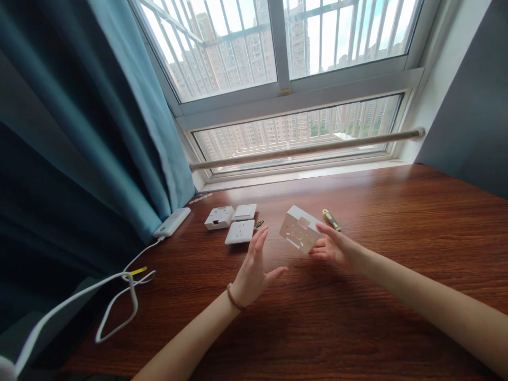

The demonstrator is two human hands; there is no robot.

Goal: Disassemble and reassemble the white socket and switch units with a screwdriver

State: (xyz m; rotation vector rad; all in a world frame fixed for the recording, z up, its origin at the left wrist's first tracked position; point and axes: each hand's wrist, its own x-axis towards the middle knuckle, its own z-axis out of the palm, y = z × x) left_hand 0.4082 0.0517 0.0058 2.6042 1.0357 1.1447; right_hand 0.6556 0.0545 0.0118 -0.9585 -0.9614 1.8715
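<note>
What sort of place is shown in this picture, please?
Probably a room in a home: a blue curtain hangs beside a barred window, tall buildings show outside, and a wood-grain table stands below.

**Smooth plastic above a glossy wood grain**

Looks like hard, smooth plastic on the held box (297,230), with a satin sheen. Appears much the same on the second box (219,217), the socket plate (240,232) and the switch panel (245,212). Reads as brassy metal on the small screws (259,224). Shows wood grain under a varnish-like gloss across the tabletop (317,317), mirroring daylight near the sill. Falls in soft, matt cloth folds at the curtain (130,106). Suggests smooth plastic on the white device (172,222).
</note>
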